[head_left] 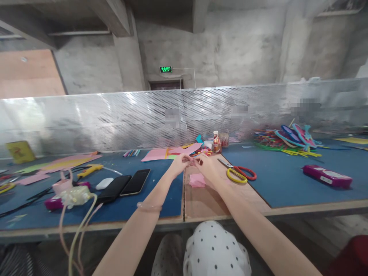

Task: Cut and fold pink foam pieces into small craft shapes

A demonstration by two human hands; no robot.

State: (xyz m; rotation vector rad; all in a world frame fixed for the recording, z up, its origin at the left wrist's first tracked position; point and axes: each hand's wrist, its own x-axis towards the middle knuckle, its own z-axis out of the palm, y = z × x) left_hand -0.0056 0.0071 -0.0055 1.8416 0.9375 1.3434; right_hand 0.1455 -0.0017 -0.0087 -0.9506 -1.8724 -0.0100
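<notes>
Above the brown board (212, 203), my left hand (181, 162) and my right hand (204, 165) meet at the fingertips. Both are closed in a pinch on a small piece of pink paper (192, 162), mostly hidden by the fingers. Just below them, a small stack of pink paper pieces (197, 180) lies on the board. To the right of my right hand rest scissors (238, 174) with one yellow and one red handle loop, blades pointing away to the left.
Behind my hands are pink sheets (156, 154) and a small bottle (216, 142). Phones (136, 182), a yellow glue gun (90, 170) and cables lie left. A purple box-shaped device (327, 176) and a pile of pipe cleaners (273, 142) lie right. A perforated metal screen (129, 119) borders the back.
</notes>
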